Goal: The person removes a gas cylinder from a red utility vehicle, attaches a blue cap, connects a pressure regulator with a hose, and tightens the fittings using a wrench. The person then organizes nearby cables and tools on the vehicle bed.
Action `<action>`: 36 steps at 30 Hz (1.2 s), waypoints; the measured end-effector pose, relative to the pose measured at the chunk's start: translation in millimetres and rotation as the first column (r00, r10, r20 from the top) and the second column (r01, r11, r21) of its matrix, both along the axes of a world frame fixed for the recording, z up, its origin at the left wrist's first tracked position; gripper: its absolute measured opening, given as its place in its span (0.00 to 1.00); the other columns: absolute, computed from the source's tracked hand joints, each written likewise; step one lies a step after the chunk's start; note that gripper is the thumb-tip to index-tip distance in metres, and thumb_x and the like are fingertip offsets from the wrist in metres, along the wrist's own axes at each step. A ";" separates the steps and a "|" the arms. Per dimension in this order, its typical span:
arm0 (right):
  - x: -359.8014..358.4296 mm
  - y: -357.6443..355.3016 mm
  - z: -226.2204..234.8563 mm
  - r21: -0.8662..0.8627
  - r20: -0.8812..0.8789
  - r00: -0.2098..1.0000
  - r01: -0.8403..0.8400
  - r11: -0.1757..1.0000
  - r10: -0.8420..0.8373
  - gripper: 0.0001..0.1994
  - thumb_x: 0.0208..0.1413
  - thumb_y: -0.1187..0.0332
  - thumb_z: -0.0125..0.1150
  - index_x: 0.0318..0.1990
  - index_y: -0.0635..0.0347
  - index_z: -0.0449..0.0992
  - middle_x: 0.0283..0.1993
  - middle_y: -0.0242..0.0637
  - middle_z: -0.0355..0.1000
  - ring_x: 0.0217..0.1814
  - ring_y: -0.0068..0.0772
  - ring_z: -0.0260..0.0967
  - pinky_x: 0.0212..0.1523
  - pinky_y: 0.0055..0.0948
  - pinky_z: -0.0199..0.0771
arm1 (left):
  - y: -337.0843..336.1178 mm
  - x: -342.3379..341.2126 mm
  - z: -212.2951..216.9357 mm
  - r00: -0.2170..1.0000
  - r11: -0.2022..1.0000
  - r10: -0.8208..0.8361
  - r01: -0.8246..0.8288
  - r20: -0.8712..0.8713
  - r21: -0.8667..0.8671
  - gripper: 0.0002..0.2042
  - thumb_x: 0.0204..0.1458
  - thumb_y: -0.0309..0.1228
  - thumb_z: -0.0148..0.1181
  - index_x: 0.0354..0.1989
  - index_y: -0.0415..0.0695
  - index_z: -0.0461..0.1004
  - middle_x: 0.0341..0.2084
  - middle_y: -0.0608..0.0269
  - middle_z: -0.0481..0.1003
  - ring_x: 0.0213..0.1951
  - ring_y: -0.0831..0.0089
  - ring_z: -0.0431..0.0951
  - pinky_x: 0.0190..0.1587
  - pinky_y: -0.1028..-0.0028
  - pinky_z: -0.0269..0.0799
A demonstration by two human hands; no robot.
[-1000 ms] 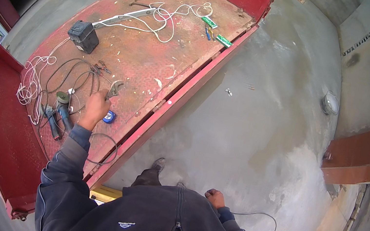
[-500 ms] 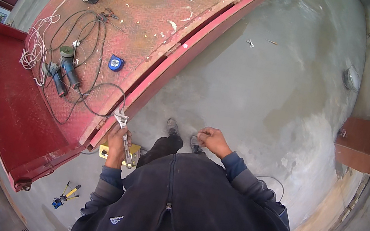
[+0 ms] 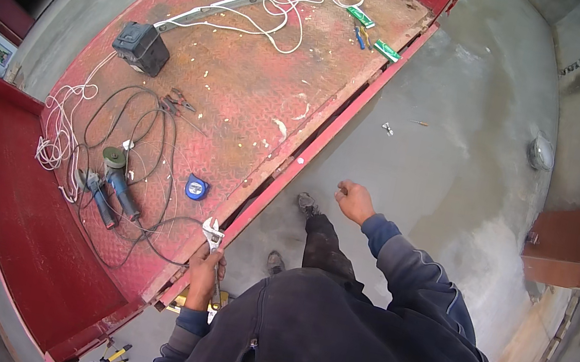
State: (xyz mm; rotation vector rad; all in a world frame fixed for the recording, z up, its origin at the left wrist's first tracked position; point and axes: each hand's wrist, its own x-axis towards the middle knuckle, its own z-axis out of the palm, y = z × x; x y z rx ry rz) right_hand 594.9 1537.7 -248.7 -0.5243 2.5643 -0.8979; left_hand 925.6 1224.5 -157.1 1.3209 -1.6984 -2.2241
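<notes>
My left hand (image 3: 203, 279) is wrapped round an adjustable wrench (image 3: 212, 232), its silver jaw end pointing up and away, beside the edge of the red metal platform (image 3: 227, 139). Part of the handle shows below my fingers. Out over the grey floor to the right, my right hand (image 3: 356, 202) has its fingers curled together; whatever they may hold is hidden. Closest to the wrench on the platform are a blue tape measure (image 3: 196, 188) and a dark cable. Further left lie two angle grinders (image 3: 122, 192), one with a green disc.
A black box (image 3: 141, 48), a white cord (image 3: 64, 133), a long level (image 3: 207, 10) and green packets (image 3: 361, 17) rest on the platform. Its raised red side (image 3: 33, 229) borders the left. A yellow-and-blue tool (image 3: 108, 361) lies on the floor, lower left.
The view has shifted, showing more of the platform's far end. My feet have changed places in a step. The wrench stays in my left hand, and my right hand still has curled fingers.
</notes>
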 end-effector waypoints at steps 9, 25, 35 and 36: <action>-419.7 -13.9 -72.3 0.085 -0.314 0.893 0.364 0.928 -0.322 0.26 0.61 0.67 0.67 0.67 0.60 0.76 0.63 0.59 0.79 0.63 0.63 0.78 0.64 0.53 0.79 | 12.1 -20.8 -32.2 0.875 0.945 0.322 -0.320 0.361 -0.069 0.03 0.64 0.26 0.64 0.41 0.41 0.77 0.23 0.66 0.74 0.22 0.77 0.72 0.24 0.74 0.65; -721.8 -63.9 -81.8 0.298 -0.365 0.917 0.278 0.913 -0.160 0.27 0.55 0.64 0.64 0.63 0.63 0.80 0.55 0.65 0.82 0.60 0.65 0.80 0.64 0.52 0.79 | 10.1 -214.8 3.5 0.804 0.991 0.116 -0.129 0.584 -0.020 0.04 0.65 0.26 0.64 0.41 0.39 0.77 0.21 0.71 0.72 0.21 0.81 0.68 0.25 0.74 0.61; -813.6 -206.6 -102.5 0.245 -0.365 0.929 0.166 0.955 -0.068 0.30 0.56 0.64 0.66 0.68 0.57 0.76 0.58 0.61 0.81 0.62 0.63 0.79 0.63 0.54 0.79 | 11.5 -206.9 -5.7 0.722 0.997 0.071 -0.062 0.688 -0.038 0.07 0.64 0.29 0.68 0.40 0.39 0.78 0.24 0.65 0.79 0.23 0.80 0.74 0.25 0.74 0.67; -814.2 -210.3 -108.8 0.255 -0.382 0.921 0.181 0.950 -0.073 0.29 0.58 0.63 0.66 0.68 0.57 0.75 0.60 0.59 0.81 0.64 0.61 0.79 0.65 0.53 0.79 | 13.0 -204.6 -6.0 0.717 0.997 0.079 -0.072 0.693 -0.040 0.08 0.64 0.30 0.68 0.40 0.39 0.78 0.25 0.65 0.79 0.23 0.80 0.74 0.25 0.74 0.67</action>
